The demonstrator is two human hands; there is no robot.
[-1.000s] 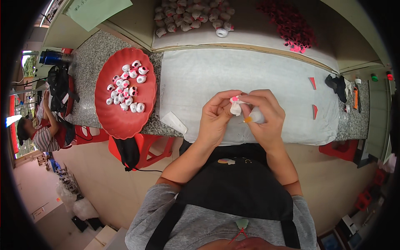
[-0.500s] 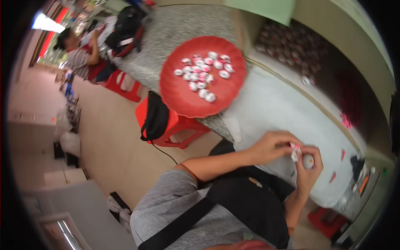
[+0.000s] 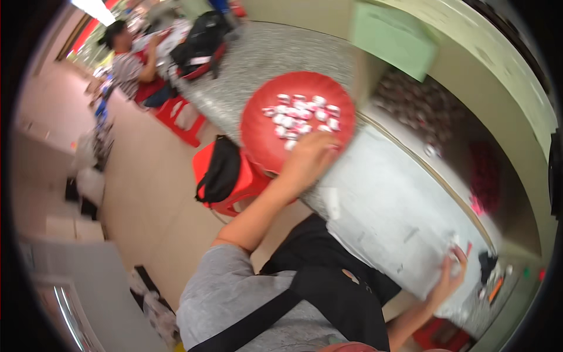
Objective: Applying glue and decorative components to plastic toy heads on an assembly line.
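Note:
My left hand (image 3: 309, 159) reaches over the near rim of a scalloped red plate (image 3: 261, 144). Its fingers are bent together, slightly blurred, with a hint of pink at the tips; what they hold is hard to see. Several small rounded white-and-pink pieces (image 3: 287, 121) lie on the plate, just beyond the fingers. Over the far right end of a white work sheet (image 3: 375, 193), my right hand (image 3: 448, 277) is closed with a small white piece (image 3: 454, 242) at its fingertips. Blur hides that piece's exact shape.
Many brownish rounded pieces (image 3: 416, 102) fill a recess behind the sheet, beside a pink bundle (image 3: 485, 176). Dark and orange tools (image 3: 495, 290) lie at the right end. A black bag rests on a red stool (image 3: 206, 161). Another person (image 3: 132, 64) sits at the far left.
My hands were together over the sheet, working on small white pieces. My left hand has moved away to the plate; my right has lowered toward the sheet's right end. The view has shifted.

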